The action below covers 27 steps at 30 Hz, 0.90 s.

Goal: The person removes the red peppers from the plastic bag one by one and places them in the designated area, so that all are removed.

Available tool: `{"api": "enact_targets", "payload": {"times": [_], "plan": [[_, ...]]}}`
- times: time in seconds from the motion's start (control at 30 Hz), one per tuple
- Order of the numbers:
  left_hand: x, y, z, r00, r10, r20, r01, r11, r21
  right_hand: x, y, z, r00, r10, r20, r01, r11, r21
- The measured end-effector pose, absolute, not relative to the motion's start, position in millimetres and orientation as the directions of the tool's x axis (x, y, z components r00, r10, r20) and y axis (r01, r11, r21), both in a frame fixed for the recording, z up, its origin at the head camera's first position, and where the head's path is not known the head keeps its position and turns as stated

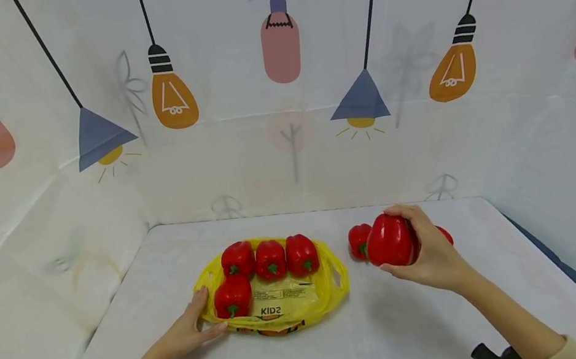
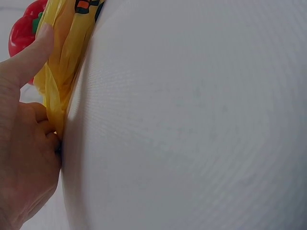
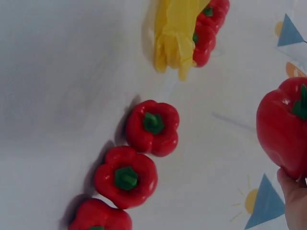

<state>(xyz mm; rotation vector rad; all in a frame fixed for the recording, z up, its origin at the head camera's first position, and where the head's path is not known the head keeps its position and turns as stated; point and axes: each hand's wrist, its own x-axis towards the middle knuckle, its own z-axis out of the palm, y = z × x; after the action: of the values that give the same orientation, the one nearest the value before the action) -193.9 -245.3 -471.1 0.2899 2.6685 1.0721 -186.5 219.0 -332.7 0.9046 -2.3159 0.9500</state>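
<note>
From the far left, a pale wall cloth (image 1: 240, 162) printed with hanging lamps ran behind the white surface (image 1: 348, 356). The left hand (image 1: 190, 330) gripped the left edge of a yellow plastic bag (image 1: 316, 313), its thumb set apart from the fingers along the near rim. The bag lay on the surface, mouth upward, dark lettering on its side. Inside were four red bell peppers (image 1: 271, 260): three side by side toward the back, one nearer at the left. Right of the bag, three loose peppers (image 3: 125, 177) stood in a row on the surface, partly hidden in the head view. Above them, the right hand (image 1: 433, 254) held another pepper (image 1: 389, 240) in the air, thumb below, fingers curved over the top. A black object (image 1: 496, 357) showed beside the right forearm, then a pale sleeve (image 1: 567, 349).
</note>
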Motion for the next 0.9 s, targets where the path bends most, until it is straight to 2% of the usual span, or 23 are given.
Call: {"api": "enact_targets", "payload": {"times": [0.2, 0.4, 0.63, 0.9], "plan": [[-194, -246, -473, -0.950, 0.267, -0.159, 0.081, 0.705, 0.704, -212, 233, -379, -0.754, -0.375, 0.539, -0.645, 0.578, -0.500], [-195, -246, -475, -0.953, 0.258, -0.162, 0.071, 0.705, 0.706, -219, 234, -400, -0.810, -0.362, 0.462, -0.580, 0.606, -0.544], [-195, -247, -474, -0.953, 0.255, -0.162, 0.070, 0.708, 0.703, -221, 232, -413, -0.851, -0.385, 0.358, -0.525, 0.659, -0.539], [-193, -245, -472, -0.950, 0.267, -0.160, 0.082, 0.709, 0.700, -226, 228, -427, -0.860, -0.461, 0.217, -0.506, 0.723, -0.471]]}}
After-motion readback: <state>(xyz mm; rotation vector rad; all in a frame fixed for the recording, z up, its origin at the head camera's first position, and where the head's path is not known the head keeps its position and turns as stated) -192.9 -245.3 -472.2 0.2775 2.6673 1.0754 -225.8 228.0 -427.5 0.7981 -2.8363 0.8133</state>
